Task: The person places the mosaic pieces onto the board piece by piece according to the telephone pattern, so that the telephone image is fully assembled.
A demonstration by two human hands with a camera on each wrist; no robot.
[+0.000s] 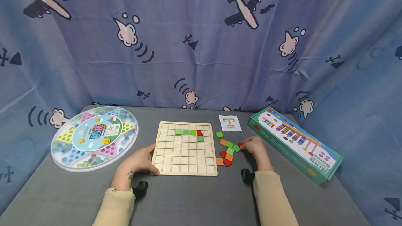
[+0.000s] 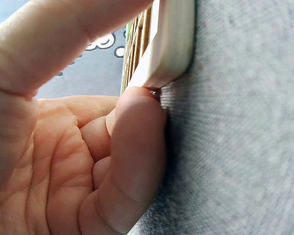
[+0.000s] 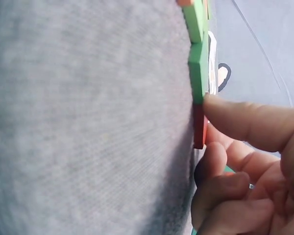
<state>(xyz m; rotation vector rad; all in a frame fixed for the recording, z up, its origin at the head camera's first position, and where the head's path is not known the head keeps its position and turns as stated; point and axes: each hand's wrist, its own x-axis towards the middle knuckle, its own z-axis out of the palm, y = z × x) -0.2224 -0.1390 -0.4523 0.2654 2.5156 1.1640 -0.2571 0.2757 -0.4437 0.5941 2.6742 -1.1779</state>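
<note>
A pale wooden grid board (image 1: 183, 156) lies flat on the table. At its lower left corner my left hand (image 1: 139, 160) holds the board, thumb at the corner and fingers along the left edge; the left wrist view shows a fingertip against the rounded corner (image 2: 171, 58). Near the board's top sit several green tiles (image 1: 185, 132) and a red rounded tile (image 1: 199, 133). My right hand (image 1: 255, 146) pinches a red tile (image 3: 200, 128) at the right end of the loose pieces. That tile touches a green tile (image 3: 198, 73) and is partly hidden by the fingers.
Loose green, orange (image 1: 219, 161) and red tiles lie right of the board. Behind them is a white pattern card (image 1: 223, 125). A green game box (image 1: 295, 145) stands at the right, and a round marble game board (image 1: 94, 137) lies at the left.
</note>
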